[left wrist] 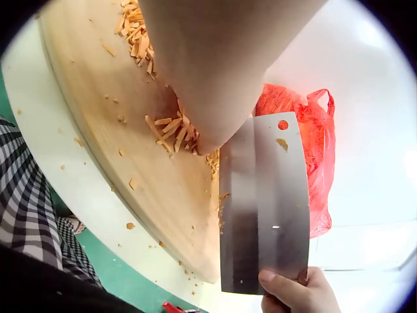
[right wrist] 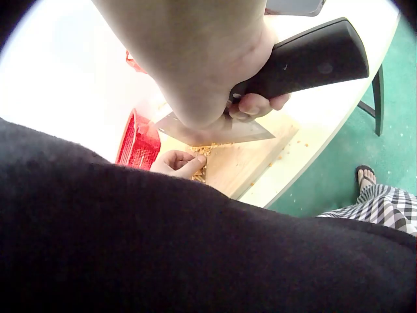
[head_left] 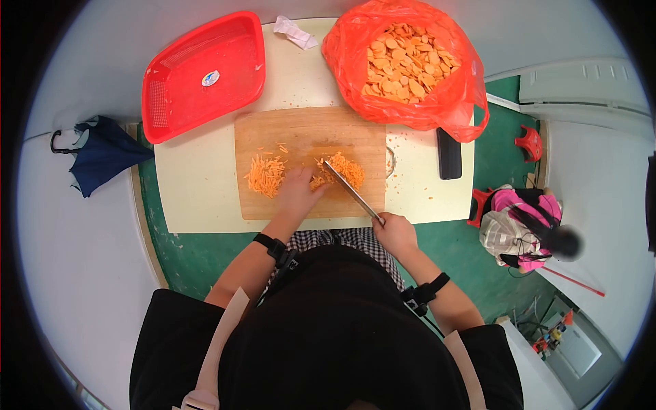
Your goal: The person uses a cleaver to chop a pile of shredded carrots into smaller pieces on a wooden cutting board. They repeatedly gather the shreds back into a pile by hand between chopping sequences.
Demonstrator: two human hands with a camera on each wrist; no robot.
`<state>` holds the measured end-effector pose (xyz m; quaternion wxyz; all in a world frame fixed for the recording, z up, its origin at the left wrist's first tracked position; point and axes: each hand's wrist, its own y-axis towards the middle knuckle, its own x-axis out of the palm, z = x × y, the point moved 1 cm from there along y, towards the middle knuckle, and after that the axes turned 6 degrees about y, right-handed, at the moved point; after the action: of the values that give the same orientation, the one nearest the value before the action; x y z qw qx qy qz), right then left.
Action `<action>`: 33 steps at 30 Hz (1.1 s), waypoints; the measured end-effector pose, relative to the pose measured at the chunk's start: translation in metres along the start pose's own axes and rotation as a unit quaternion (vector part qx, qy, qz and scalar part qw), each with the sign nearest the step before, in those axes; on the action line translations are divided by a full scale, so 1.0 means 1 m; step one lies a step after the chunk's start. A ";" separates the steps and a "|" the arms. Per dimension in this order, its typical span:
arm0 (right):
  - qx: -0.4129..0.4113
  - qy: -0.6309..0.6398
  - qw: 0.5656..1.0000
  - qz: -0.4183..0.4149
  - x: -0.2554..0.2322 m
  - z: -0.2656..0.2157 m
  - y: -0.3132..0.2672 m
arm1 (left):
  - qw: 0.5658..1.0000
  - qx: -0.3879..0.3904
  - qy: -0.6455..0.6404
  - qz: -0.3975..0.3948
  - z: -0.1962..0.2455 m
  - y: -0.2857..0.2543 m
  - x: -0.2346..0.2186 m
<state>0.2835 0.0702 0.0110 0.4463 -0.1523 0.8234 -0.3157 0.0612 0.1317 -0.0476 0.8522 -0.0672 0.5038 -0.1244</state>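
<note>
My right hand (head_left: 398, 236) grips the black handle (right wrist: 313, 62) of a cleaver (left wrist: 264, 202), its broad blade standing on edge over the wooden cutting board (head_left: 307, 130). To the left of the blade my left hand (head_left: 298, 195) is bent over a small bunch of carrot strips (left wrist: 172, 132), holding them against the board with fingertips close to the blade. Finely diced carrot (head_left: 350, 169) lies in a heap on the blade's right side. A loose pile of carrot strips (head_left: 265, 175) lies left of my left hand.
A red plastic bag (head_left: 342, 51) full of carrot slices (head_left: 410, 65) stands at the back right, with a black phone (head_left: 449, 154) in front. An empty red basket (head_left: 236, 96) sits back left, near crumpled paper (head_left: 295, 32). Another person (head_left: 523, 225) sits beyond the table's right side.
</note>
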 end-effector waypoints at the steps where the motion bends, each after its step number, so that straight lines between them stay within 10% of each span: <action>1: -0.001 0.000 1.000 0.001 0.001 0.000 0.000 | 1.000 0.011 -0.003 0.002 -0.001 0.001 0.004; 33: -0.007 -0.006 1.000 -0.004 -0.002 -0.003 -0.004 | 0.993 0.088 -0.009 0.081 -0.012 -0.009 0.015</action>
<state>0.2824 0.0691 0.0166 0.4492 -0.1610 0.8219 -0.3111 0.0568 0.1191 -0.0639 0.8665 0.0476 0.4870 -0.0985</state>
